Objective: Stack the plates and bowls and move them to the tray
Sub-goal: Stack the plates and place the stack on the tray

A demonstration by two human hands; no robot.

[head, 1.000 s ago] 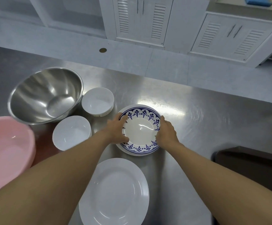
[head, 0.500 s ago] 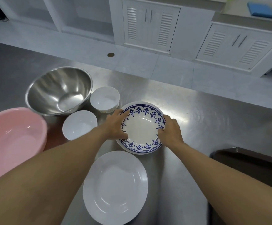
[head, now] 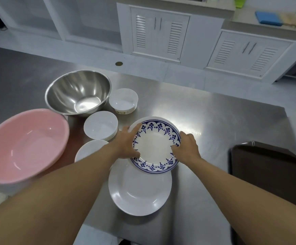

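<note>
The blue-patterned plate (head: 155,145) is round and white in the well, with a dark blue band of scrolls and small flower shapes around its rim. A plain white rim shows just beyond its far-left edge, so it seems to sit on a second plate of similar size (how many lie beneath cannot be told). Both hands grip it from opposite sides: the left hand (head: 126,144) clasps the left rim with the thumb pressed onto the patterned band and the fingers (head: 132,129) curled around the outer edge, while the right hand (head: 187,146) clamps the right rim, thumb on top and the other fingers wrapped under. Both forearms reach forward from the bottom corners, converging on the plate.

Its near edge overlaps the far edge of the large white plate (head: 140,189), which lies flat on the steel table (head: 214,112) just below the thumbs. Left of the left fingers stand a white bowl (head: 100,125) and, nearer, another white bowl (head: 90,150) partly hidden by the left forearm. Beyond them sit a small patterned bowl (head: 123,100), a steel mixing bowl (head: 78,91) and a pink basin (head: 22,144). The dark brown tray (head: 267,174) lies well apart to the right of the right hand.
</note>
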